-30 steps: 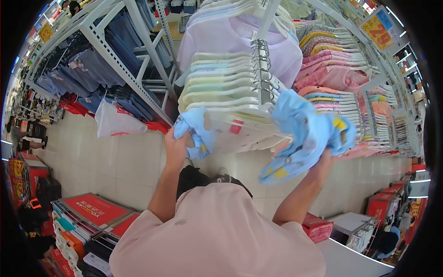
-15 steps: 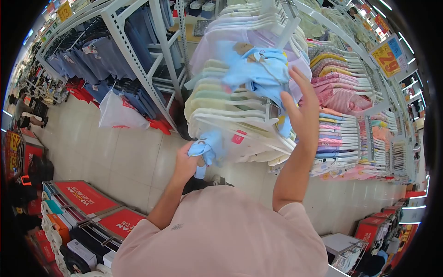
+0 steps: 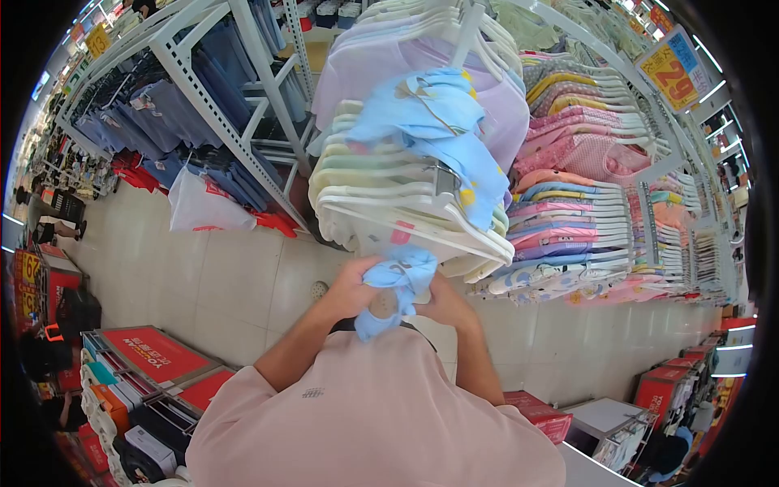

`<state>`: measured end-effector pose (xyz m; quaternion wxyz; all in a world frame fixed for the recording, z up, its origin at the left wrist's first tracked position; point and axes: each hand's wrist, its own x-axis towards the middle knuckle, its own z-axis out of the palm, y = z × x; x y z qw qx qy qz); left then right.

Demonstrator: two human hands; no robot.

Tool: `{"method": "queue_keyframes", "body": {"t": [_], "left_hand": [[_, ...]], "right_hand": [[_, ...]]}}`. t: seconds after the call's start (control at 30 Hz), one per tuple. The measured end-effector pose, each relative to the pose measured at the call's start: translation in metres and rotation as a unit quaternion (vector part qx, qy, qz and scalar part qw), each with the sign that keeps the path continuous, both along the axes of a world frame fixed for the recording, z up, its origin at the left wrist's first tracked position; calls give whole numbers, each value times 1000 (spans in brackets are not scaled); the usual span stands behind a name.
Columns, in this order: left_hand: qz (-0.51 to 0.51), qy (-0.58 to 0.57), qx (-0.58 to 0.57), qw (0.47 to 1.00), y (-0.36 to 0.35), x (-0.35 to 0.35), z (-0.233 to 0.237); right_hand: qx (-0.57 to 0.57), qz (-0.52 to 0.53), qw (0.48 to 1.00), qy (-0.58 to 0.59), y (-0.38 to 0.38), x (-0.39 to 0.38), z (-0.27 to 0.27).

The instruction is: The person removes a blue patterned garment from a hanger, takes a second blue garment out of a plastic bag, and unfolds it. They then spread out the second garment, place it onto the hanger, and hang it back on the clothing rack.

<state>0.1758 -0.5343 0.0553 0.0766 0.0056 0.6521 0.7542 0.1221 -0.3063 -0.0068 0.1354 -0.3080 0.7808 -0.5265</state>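
In front of my chest, a small light-blue garment (image 3: pixel 403 272) hangs bunched between my two hands. My left hand (image 3: pixel 354 290) is closed on its left side. On the other side, my right hand (image 3: pixel 445 303) has its fingers curled against the cloth's edge, partly hidden by it. Just beyond, another light-blue garment (image 3: pixel 430 114) with yellow patches lies draped over the rack of clothes. White hangers (image 3: pixel 381 199) with pale green and cream clothes hang below it, and lilac tops (image 3: pixel 357 69) are behind.
Pink and patterned clothes (image 3: pixel 580 150) hang in rows to the right under a price sign (image 3: pixel 672 69). At left, a metal frame (image 3: pixel 219 105) holds blue trousers (image 3: pixel 154 101) and a white bag (image 3: pixel 207 199). Red boxes (image 3: pixel 154 353) stand lower left, others (image 3: pixel 540 414) lower right.
My right hand has come down from the draped garment on the rack to the small blue garment. My left hand has moved right with that garment, bringing it before my chest.
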Motion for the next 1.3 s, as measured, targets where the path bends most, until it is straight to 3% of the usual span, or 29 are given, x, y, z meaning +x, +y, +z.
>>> {"method": "queue_keyframes", "body": {"t": [0.07,0.2,0.3,0.37,0.43,0.47,0.53,0.63,0.73,0.93,1.0,1.1,1.2,1.3], "left_hand": [[-2,-14,52,999,11,0,6],[110,23,-39,993,10,0,7],[154,34,-112,981,-25,-3,16],[159,8,-163,974,-53,-1,22],[58,-5,-353,934,-73,8,31],[6,-12,-442,897,-79,12,33],[24,-14,-435,900,-81,17,30],[111,19,-424,899,-92,20,8],[208,48,-346,914,-103,21,4],[375,86,-266,884,-100,13,10],[408,81,-236,878,-106,12,4],[399,71,-289,867,-110,13,1],[356,77,-483,796,-110,15,-19],[247,84,-489,832,-95,18,-36]], "right_hand": [[-6,10,1000,-23,1,1,-30],[63,-69,977,-192,20,1,-60],[48,-264,931,-248,36,-1,-20],[-184,-311,899,-247,70,-16,-72],[-197,-388,857,-276,82,-16,-15],[-196,-375,868,-260,84,-14,7],[-193,-350,889,-225,86,-16,34],[-164,-207,941,-214,94,-30,34],[16,-168,983,-69,91,-29,45],[284,-85,951,-85,95,-27,26],[252,-83,960,-89,100,-26,17],[150,-78,975,-144,101,-23,16],[-35,-102,968,-225,86,-15,28],[-159,-106,934,-302,49,-4,48]]}}
